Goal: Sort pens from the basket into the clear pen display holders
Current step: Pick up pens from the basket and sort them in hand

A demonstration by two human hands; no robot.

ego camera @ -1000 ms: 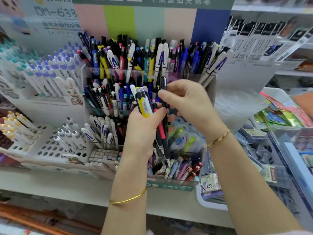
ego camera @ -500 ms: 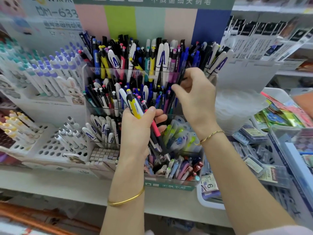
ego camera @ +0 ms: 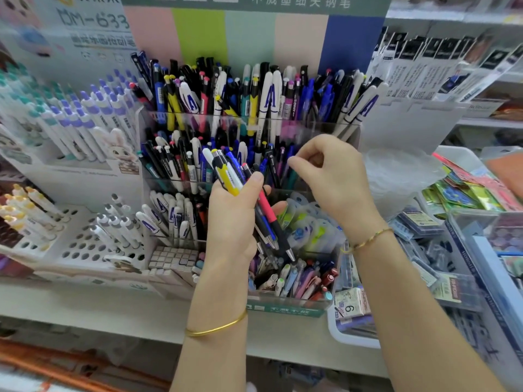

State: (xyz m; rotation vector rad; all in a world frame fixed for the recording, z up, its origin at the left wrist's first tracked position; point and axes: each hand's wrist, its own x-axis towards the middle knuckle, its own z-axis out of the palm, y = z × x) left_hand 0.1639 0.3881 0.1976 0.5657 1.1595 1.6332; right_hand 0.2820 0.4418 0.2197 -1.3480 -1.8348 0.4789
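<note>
My left hand is shut on a bundle of pens, among them a yellow-and-black one and a red one, tips pointing down to the right. It holds them in front of the clear tiered pen holder. The holder's top tier, middle tier and low front compartment are crowded with mixed pens. My right hand hovers beside the bundle at the middle tier, fingers loosely curled with the index fingertip pointing left, and nothing in it.
A white perforated pen stand and a rack of purple-capped pens stand to the left. Small eraser boxes sit by the holder's base. A white tub and packaged stationery fill the right side.
My right hand carried a black pen up to the top tier, let it go there, and has come back down empty beside the bundle. My left hand shifted slightly.
</note>
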